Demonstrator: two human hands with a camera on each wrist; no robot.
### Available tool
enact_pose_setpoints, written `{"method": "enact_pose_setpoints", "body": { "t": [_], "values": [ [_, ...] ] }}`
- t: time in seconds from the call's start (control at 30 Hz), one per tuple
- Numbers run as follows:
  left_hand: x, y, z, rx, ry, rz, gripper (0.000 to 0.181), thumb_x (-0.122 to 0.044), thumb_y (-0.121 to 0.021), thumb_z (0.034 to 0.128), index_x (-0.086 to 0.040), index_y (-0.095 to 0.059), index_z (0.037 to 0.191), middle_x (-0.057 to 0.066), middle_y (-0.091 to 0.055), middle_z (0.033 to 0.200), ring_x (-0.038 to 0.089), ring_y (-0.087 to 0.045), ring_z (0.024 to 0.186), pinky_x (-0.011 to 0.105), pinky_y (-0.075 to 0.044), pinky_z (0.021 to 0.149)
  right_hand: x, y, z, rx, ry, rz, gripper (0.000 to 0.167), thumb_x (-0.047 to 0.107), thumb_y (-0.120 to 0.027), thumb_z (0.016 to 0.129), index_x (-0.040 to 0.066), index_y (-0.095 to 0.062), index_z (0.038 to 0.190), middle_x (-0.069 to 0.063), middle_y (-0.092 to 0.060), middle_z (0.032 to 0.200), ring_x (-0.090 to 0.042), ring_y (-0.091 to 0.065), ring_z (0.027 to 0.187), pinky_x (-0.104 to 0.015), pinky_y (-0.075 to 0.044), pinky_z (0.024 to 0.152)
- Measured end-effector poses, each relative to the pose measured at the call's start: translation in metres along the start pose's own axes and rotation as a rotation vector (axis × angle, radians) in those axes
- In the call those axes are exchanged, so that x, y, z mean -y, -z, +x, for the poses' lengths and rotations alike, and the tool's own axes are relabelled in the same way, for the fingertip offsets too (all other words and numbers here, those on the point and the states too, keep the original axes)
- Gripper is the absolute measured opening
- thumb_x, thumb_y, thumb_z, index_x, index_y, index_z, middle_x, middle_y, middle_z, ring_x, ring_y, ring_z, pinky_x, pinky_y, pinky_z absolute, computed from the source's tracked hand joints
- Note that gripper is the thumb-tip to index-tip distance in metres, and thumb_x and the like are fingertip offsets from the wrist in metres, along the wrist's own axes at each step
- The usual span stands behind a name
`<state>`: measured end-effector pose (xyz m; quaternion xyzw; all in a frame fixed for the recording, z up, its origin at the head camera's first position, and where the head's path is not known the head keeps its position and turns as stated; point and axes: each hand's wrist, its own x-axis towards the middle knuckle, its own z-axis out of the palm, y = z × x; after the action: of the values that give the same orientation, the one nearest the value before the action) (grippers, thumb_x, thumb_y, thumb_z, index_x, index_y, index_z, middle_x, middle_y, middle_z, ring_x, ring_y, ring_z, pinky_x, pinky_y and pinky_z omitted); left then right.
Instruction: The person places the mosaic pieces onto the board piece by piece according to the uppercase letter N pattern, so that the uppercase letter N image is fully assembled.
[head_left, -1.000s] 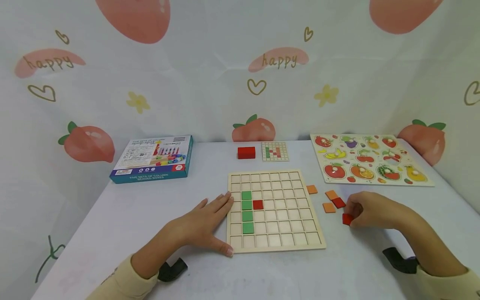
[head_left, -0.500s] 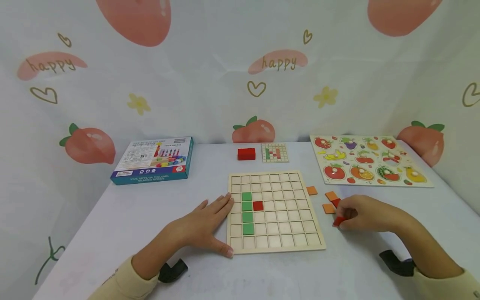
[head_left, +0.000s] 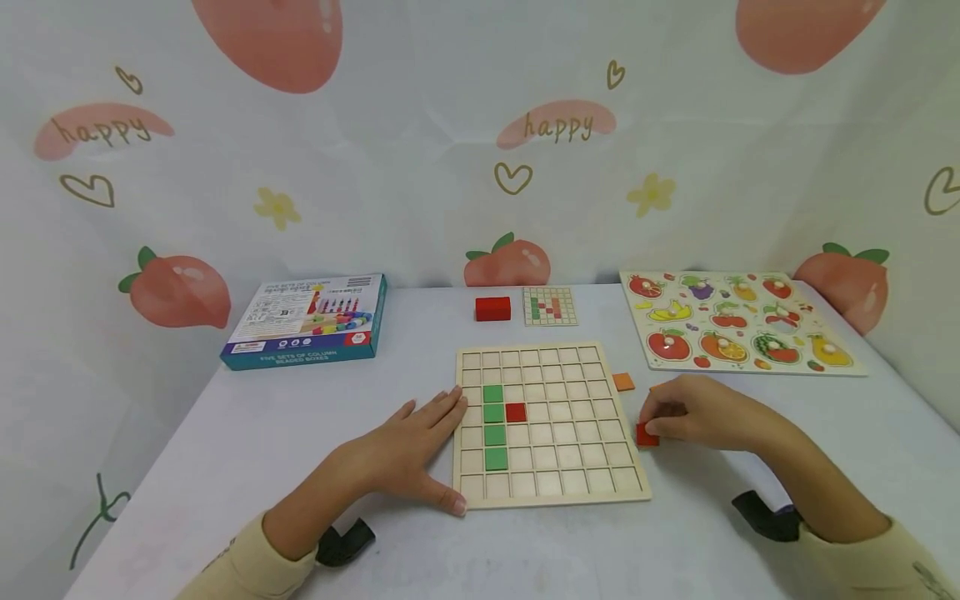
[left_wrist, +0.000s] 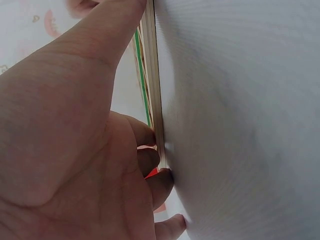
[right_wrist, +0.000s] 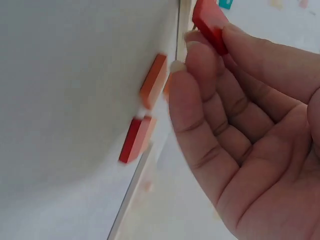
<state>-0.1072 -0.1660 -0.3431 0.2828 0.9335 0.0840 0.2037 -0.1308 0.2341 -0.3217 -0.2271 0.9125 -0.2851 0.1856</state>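
A wooden grid board [head_left: 551, 429] lies on the table with green tiles [head_left: 495, 435] in one column and a red tile [head_left: 516, 412] beside them. My left hand [head_left: 408, 450] rests at the board's left edge, fingers straight and touching the rim. To the right of the board, my right hand [head_left: 701, 412] pinches another red tile [head_left: 647, 435] between thumb and fingers; the right wrist view shows this held tile [right_wrist: 210, 22] raised off the table. Below it in that view lie an orange tile [right_wrist: 154, 80] and a red tile [right_wrist: 131, 140], which the hand mostly hides in the head view.
An orange tile [head_left: 623, 382] lies against the board's right edge. Behind the board are a red block [head_left: 492, 309] and a small pattern card [head_left: 551, 306]. A fruit puzzle [head_left: 738, 321] stands back right, a boxed toy set [head_left: 306, 321] back left.
My right hand has moved left with the red tile, from right of the loose tiles to near the board's right edge. My left hand has stayed in place.
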Motion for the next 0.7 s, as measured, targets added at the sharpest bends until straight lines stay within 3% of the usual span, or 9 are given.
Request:
{"method": "enact_pose_setpoints", "body": {
  "t": [0.23,0.37,0.53,0.7],
  "values": [
    [-0.001,0.0,0.001,0.004,0.01,-0.003,0.127,-0.081,-0.07,0.0681,-0.013,-0.017,0.162,0.002,-0.007,0.168,0.021,-0.005,0.153,0.055,-0.007,0.119,0.017,-0.007,0.016,-0.046,0.022,0.05,0.005,0.011,-0.076,0.089,0.015,-0.074,0.091,0.005,-0.066,0.085,-0.018,-0.057,0.08,-0.028,-0.054,0.067],
    [-0.001,-0.001,0.0,0.008,0.019,-0.007,0.128,-0.081,-0.07,0.0673,-0.013,-0.018,0.162,0.002,-0.007,0.168,0.021,-0.005,0.153,0.055,-0.007,0.119,0.026,-0.01,0.025,-0.026,0.044,0.078,0.001,0.012,-0.075,0.091,0.013,-0.075,0.09,0.004,-0.066,0.084,-0.018,-0.057,0.079,-0.028,-0.053,0.065],
    [0.0,-0.001,-0.001,0.004,0.02,-0.014,0.128,-0.081,-0.07,0.0675,-0.012,-0.017,0.162,0.002,-0.007,0.168,0.022,-0.005,0.153,0.056,-0.007,0.119,0.037,-0.013,0.037,-0.011,0.067,0.078,0.01,0.007,-0.074,0.09,0.017,-0.075,0.087,0.005,-0.067,0.082,-0.018,-0.057,0.078,-0.029,-0.052,0.065],
    [0.0,-0.001,0.0,0.004,0.011,-0.004,0.128,-0.082,-0.068,0.0681,-0.013,-0.016,0.162,0.002,-0.005,0.168,0.022,-0.003,0.153,0.054,-0.006,0.12,0.043,-0.017,0.046,0.005,0.09,0.084,0.012,0.004,-0.074,0.09,0.015,-0.075,0.085,0.005,-0.068,0.082,-0.017,-0.06,0.077,-0.03,-0.054,0.068]
  ]
}}
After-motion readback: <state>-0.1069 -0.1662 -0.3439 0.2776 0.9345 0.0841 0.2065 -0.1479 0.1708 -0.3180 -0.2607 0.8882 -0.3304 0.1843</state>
